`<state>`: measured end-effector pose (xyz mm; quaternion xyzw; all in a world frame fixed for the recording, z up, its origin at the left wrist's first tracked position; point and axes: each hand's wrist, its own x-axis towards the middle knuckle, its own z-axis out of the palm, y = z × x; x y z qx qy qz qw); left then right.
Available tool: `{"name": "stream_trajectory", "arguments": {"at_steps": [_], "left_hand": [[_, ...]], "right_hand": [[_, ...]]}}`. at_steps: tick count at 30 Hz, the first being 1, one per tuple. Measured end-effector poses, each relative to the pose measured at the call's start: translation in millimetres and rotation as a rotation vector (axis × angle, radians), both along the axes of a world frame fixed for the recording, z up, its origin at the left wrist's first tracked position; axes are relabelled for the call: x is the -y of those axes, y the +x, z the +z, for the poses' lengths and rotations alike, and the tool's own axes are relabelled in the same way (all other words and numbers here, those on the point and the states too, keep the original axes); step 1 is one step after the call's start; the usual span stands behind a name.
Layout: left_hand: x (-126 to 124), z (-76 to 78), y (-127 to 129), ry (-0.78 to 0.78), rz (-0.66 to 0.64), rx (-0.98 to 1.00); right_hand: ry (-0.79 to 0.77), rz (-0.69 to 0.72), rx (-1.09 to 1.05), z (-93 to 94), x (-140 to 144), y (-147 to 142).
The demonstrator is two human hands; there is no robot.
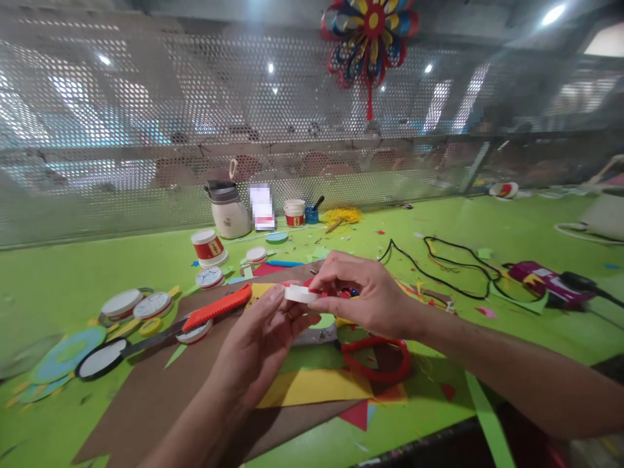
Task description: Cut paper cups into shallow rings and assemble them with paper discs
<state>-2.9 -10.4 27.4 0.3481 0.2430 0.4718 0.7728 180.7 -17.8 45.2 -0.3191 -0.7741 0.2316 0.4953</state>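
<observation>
1. The white tape roll (301, 294) sits between both hands, raised above the bench (58, 273), lying flat with its broad face up and its width running left to right.
2. The left hand (263, 344) comes up from below, fingers curled, thumb and fingertips pinching the roll's near-left rim.
3. The right hand (365, 292) reaches in from the right, palm down, fingertips closed on the roll's right edge.
4. Both touch it; neither is nearer.
5. An orange utility knife (217, 308) and red-handled scissors (375, 359) lie below on the brown paper (146, 396).
</observation>
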Motion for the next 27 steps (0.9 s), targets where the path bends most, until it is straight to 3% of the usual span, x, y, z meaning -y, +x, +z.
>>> {"name": "stream_trajectory", "arguments": {"at_steps": [8, 18, 27], "left_hand": [[2.0, 2.7, 1.7, 0.026, 0.043, -0.032], [2.8, 1.3, -1.0, -0.007, 0.034, -0.011], [7.7, 5.3, 4.1, 0.067, 0.068, -0.096]], "right_hand": [[0.040, 0.038, -0.005, 0.8, 4.0, 1.8], [-0.023, 0.025, -0.032, -0.8, 5.2, 0.3], [0.048, 0.014, 0.136, 6.1, 6.5, 2.1]]}}
